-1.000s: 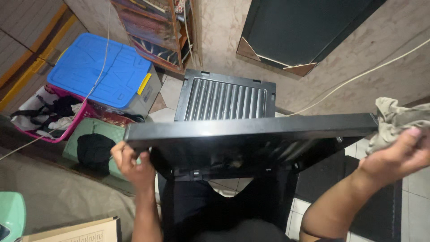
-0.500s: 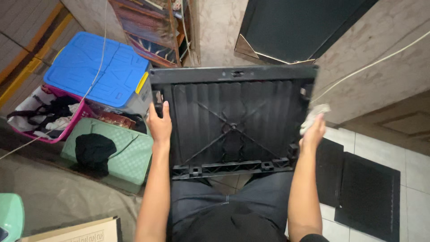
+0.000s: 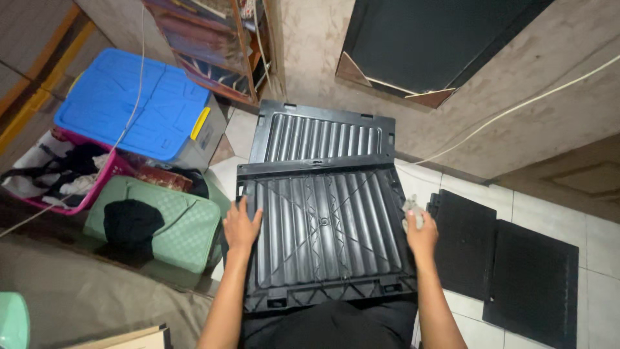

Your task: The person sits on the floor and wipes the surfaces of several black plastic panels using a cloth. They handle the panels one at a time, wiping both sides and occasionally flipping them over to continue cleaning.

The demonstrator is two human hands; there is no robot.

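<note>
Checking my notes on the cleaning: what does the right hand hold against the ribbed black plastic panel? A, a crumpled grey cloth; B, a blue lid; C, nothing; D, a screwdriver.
A: the right hand presses a crumpled grey cloth on the ribbed black plastic panel's right edge.

Single head view, looking steeply down, close above ribbed black panel (image 3: 323,232); floor tiles beyond panel's right edge.

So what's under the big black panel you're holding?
Under the ribbed panel, another ribbed panel pokes out at its far edge. The person's dark trousers show below; the rest is covered.
</note>
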